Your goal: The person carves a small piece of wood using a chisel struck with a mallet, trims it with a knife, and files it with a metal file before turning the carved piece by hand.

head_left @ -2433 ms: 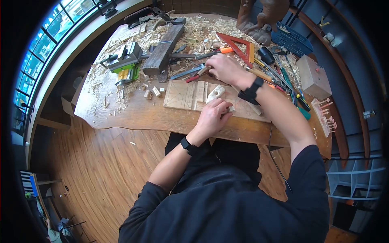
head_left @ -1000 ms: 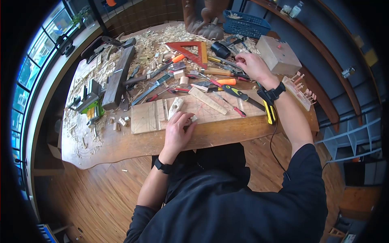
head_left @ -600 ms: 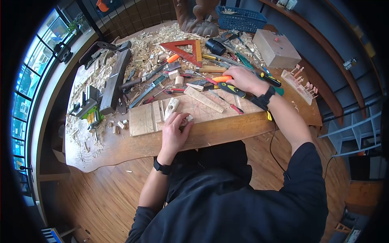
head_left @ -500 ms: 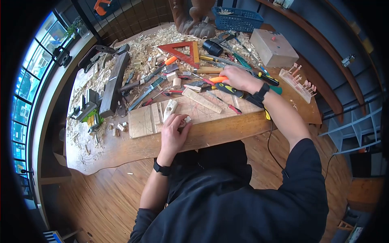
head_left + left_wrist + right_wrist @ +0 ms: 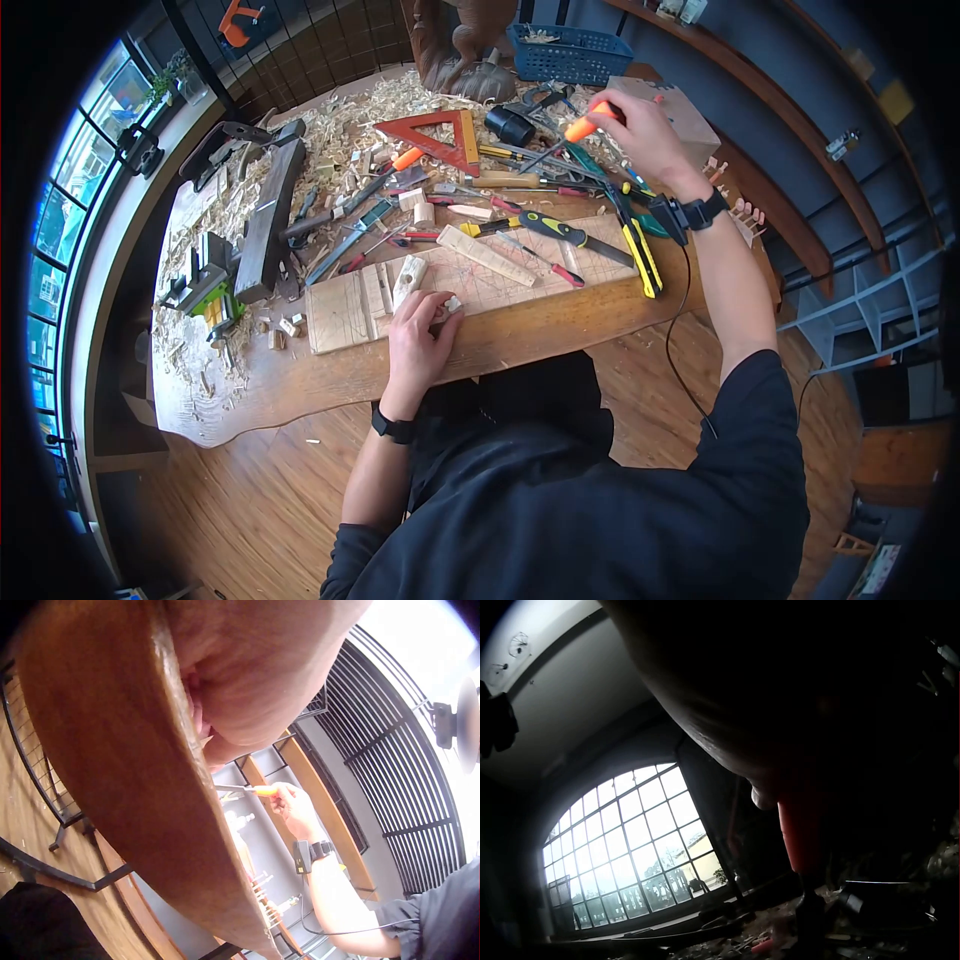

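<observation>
My left hand (image 5: pixel 418 338) holds a pale carved wood piece (image 5: pixel 408 276) with a hole in it down on the marked wooden board (image 5: pixel 340 308). Its fingers are curled over the piece and hide most of its near end; a small light end (image 5: pixel 453 304) shows by the thumb. Raised above the right side of the table, my right hand (image 5: pixel 648 135) grips the orange handle of a tool (image 5: pixel 582 128) with a slim metal shaft pointing down and left. The left wrist view also shows this orange handle (image 5: pixel 264 790) in the fingers. In the dark right wrist view, the handle (image 5: pixel 801 836) looks red.
On the board lie a tapered wood strip (image 5: pixel 487 256), a green-and-black-handled saw (image 5: pixel 552 229) and a yellow cutter (image 5: pixel 640 258). Behind are a red triangle square (image 5: pixel 430 130), chisels and shavings. A small vise (image 5: pixel 213 275) and a dark beam (image 5: pixel 272 220) stand left; a wooden box (image 5: pixel 680 115) stands right.
My right hand has moved from over the scattered tools to the right, come back down to the orange-handled tool, and lifted it. The left hand has stayed on the carved wood piece.
</observation>
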The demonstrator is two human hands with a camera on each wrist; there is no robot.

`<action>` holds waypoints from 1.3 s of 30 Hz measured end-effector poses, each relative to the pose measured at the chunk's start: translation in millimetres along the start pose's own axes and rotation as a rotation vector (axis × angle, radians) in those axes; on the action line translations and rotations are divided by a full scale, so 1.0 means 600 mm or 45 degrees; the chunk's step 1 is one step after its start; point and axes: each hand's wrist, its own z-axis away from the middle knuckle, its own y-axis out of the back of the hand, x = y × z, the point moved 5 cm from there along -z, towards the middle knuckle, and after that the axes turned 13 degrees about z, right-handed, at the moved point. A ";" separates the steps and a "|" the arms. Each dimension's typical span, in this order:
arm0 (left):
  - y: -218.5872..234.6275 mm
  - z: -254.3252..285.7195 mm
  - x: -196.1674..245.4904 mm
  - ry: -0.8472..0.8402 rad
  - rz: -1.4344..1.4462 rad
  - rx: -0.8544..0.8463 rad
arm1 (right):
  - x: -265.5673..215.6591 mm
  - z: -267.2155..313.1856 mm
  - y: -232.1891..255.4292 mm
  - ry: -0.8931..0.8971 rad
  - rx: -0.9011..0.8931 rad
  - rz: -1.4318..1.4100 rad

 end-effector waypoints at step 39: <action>0.003 0.002 -0.018 0.029 0.107 0.044 | -0.289 0.117 -0.083 0.000 0.088 -0.799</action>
